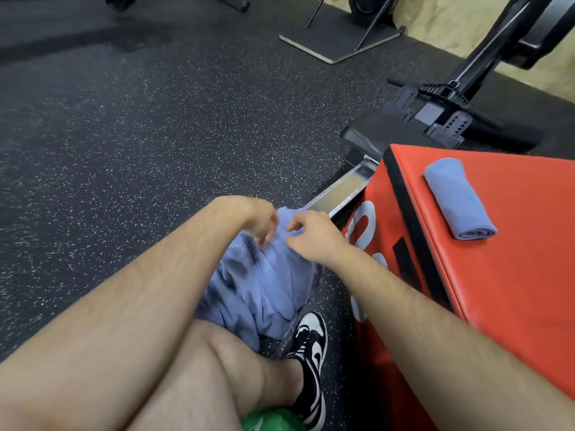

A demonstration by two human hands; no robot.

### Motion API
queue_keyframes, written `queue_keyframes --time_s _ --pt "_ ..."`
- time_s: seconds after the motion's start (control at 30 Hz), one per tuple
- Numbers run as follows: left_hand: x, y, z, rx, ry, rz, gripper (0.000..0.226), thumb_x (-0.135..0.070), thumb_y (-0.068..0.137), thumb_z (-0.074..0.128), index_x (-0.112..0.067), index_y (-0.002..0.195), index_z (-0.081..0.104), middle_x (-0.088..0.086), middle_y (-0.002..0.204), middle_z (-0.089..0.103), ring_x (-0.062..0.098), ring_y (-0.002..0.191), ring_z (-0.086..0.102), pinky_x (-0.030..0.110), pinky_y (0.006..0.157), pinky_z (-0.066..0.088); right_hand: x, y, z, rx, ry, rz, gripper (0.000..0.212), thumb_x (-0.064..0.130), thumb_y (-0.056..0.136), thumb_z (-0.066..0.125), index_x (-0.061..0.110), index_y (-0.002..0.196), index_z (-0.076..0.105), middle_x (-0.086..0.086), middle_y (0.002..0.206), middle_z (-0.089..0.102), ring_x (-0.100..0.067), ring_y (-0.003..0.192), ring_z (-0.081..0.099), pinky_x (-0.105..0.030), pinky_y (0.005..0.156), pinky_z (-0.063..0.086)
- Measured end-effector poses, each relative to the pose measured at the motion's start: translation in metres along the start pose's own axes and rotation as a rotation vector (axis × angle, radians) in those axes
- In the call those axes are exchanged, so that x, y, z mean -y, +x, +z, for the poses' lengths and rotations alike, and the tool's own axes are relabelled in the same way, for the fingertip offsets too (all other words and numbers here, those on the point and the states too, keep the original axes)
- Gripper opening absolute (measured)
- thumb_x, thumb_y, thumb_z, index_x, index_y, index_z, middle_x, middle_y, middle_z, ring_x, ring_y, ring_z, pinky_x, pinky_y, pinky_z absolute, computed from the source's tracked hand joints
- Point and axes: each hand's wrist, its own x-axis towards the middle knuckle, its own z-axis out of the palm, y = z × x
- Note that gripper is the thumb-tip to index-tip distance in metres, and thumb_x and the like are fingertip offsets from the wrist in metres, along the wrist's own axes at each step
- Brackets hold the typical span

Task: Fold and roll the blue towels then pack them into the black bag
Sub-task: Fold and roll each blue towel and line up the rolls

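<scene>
While both hands work at the top edge of the crumpled blue microfibre towel at the centre of the frame, we judge the step in hand to be opening it out for folding. It hangs bunched in front of our bare knee, its lower part close to the black speckled rubber floor. Our right hand has its grip pinched on the fabric near the upper hem, finger and thumb curled. Our left hand is on the cloth just beside it, fingers bent downward, but they are blurred and we cannot tell whether that grip has hold of the towel. One rolled blue towel lies on the red padded vinyl box at the right of the frame (one finished, by our reckoning). The black bag is not in view. Next, we think, we must find two corners, draw the cloth flat and fold it before rolling.
</scene>
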Motion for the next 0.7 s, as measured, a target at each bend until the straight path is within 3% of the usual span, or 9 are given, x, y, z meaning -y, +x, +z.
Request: queue_keyframes --time_s 0.1,0.17,0.27,0.5,0.6,0.7 --pt "0.009 0.002 0.016 0.093 0.054 -0.097 0.034 -0.015 0.085 0.076 -0.022 0.117 0.066 -0.004 0.105 0.059 0.02 0.092 0.051 0.027 0.064 0.037 -0.001 -0.003 0.008 0.052 -0.03 0.002 0.023 0.021 0.084 0.065 0.02 0.107 0.072 0.004 0.11 0.071 -0.019 0.117 0.055 -0.032 0.101 0.045" --pt "0.015 0.008 0.027 0.025 0.005 -0.11 0.023 -0.013 0.082 0.078 -0.023 0.101 0.069 -0.003 0.096 0.06 0.021 0.085 0.054 0.027 0.058 0.039 -0.001 -0.005 0.013 0.082 -0.018 0.006 0.024 0.021 0.087 0.063 0.02 0.11 0.07 0.004 0.112 0.07 -0.019 0.118 0.054 -0.033 0.1 0.047" --pt "0.02 0.013 0.038 0.01 -0.02 -0.102 0.018 -0.008 0.078 0.074 -0.024 0.074 0.066 -0.005 0.075 0.062 0.022 0.077 0.056 0.03 0.066 0.047 -0.002 -0.008 0.02 0.083 -0.002 0.0 0.022 0.021 0.085 0.064 0.023 0.107 0.069 0.005 0.11 0.07 -0.021 0.117 0.055 -0.038 0.098 0.05" --pt "0.019 0.013 0.035 0.004 -0.003 -0.062 0.021 -0.006 0.088 0.052 -0.022 0.076 0.058 -0.005 0.074 0.055 0.014 0.059 0.043 0.026 0.05 0.034 0.001 -0.007 0.024 0.09 -0.019 -0.012 0.018 0.02 0.086 0.063 0.023 0.102 0.071 0.006 0.105 0.072 -0.017 0.106 0.063 -0.034 0.094 0.051" --pt "0.021 0.014 0.038 -0.017 -0.046 -0.031 0.02 -0.011 0.09 0.049 -0.022 0.074 0.049 -0.001 0.077 0.055 0.02 0.064 0.045 0.029 0.057 0.038 0.002 -0.004 0.033 0.092 -0.019 -0.012 0.014 0.029 0.086 0.066 0.025 0.099 0.069 0.006 0.1 0.072 -0.017 0.102 0.065 -0.035 0.091 0.053" --pt "0.026 0.011 0.031 -0.102 -0.138 0.031 0.021 -0.007 0.087 0.044 -0.025 0.077 0.051 -0.001 0.089 0.062 0.022 0.076 0.05 0.036 0.069 0.046 0.004 -0.004 0.04 0.04 0.044 -0.037 0.031 0.047 0.081 0.073 0.021 0.096 0.067 0.007 0.096 0.069 -0.016 0.097 0.063 -0.034 0.087 0.051"
